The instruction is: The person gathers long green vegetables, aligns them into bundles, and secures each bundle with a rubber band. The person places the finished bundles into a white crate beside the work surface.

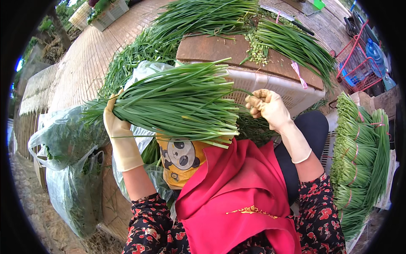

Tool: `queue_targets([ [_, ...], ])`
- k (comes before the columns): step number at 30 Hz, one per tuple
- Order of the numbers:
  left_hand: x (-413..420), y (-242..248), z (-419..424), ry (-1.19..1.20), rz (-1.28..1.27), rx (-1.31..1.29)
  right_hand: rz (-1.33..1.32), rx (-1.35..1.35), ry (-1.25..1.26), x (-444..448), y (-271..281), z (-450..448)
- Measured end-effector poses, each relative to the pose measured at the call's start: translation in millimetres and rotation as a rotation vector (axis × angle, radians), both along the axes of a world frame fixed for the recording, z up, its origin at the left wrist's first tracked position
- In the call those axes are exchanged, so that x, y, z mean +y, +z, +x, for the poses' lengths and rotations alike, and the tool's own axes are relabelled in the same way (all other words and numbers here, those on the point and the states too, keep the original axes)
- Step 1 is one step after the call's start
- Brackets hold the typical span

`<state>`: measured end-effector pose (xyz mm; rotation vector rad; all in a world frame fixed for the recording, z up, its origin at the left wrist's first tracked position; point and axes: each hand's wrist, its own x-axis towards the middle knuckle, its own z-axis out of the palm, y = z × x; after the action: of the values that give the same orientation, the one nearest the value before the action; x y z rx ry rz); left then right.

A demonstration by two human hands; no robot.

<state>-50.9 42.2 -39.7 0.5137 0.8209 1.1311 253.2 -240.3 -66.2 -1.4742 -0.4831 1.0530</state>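
A thick bunch of garlic chives (177, 101) lies sideways across my lap, its pale cut ends to the right. My left hand (115, 122), in a cream rubber glove, grips the leafy end at the left. My right hand (268, 106), gloved alike, is just right of the cut ends. Its fingers pinch a thin green chive leaf (242, 91) that reaches back to the bunch. Under the bunch is a yellow panda-print cloth (179, 165), beside my red apron (238, 190).
Ahead, a wooden board (209, 49) on a white plastic crate (247, 77) bears chives, trimmings, a pink tie (298, 74) and a knife (291, 19). Tied chive bundles (352, 171) are stacked at right. Filled plastic bags (74, 187) stand at left. A red wire cart (358, 63) is far right.
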Motion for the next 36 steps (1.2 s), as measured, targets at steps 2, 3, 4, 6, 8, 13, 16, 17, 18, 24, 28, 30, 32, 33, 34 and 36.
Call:
queue_targets([
  [2, -2, -1, -4, -0.009, -0.004, 0.008, -0.217, -0.153, -0.026, -17, -21, 24],
  [3, -3, 0, -3, 0.006, -0.004, 0.022, -0.376, -0.29, -0.011, -29, -31, 39],
  [4, -5, 0, -4, 0.028, -0.004, 0.04, -0.61, -0.559, 0.158, -41, -34, 48],
  [6, -8, 0, -3, 0.063, 0.004, 0.075, -0.912, -0.947, 0.446, -54, -36, 55],
  [8, -10, -2, -3, 0.073, -0.005, 0.046, -0.721, -1.27, 0.382, -55, -33, 40],
  [13, -7, -10, -1, 0.105, 0.062, 0.131, 0.209, -1.195, 0.211, -6, 36, -23],
  [16, -7, -4, 2, 0.086, -0.006, 0.051, 0.219, -1.215, 0.381, 19, 27, -26],
  [17, -5, -2, 1, 0.068, -0.035, 0.003, 0.234, -1.021, 0.362, 23, 18, -23],
  [18, -3, -7, -5, 0.058, -0.008, 0.011, 0.254, -0.807, 0.303, 23, 19, -24],
  [24, 0, -18, -6, 0.016, -0.046, -0.066, 0.086, -0.22, 0.133, 26, 1, -9],
  [28, 3, -23, -10, 0.053, -0.051, -0.058, -0.228, -0.229, 0.055, 2, -32, 32],
  [30, -5, -19, -8, 0.047, -0.06, -0.038, -0.589, -0.472, 0.215, -15, -31, 38],
  [32, -4, -26, -10, 0.054, -0.05, -0.036, -0.227, -0.244, 0.16, -20, -24, 21],
  [33, -5, -26, -9, 0.06, -0.049, -0.026, -0.044, -0.127, 0.128, -17, -20, 10],
  [34, -9, -20, -3, 0.042, -0.025, -0.005, 0.084, -0.015, 0.21, -9, -6, 3],
  [36, -7, -21, 2, 0.078, 0.062, 0.066, 0.13, -0.088, 0.168, 12, -5, -12],
])
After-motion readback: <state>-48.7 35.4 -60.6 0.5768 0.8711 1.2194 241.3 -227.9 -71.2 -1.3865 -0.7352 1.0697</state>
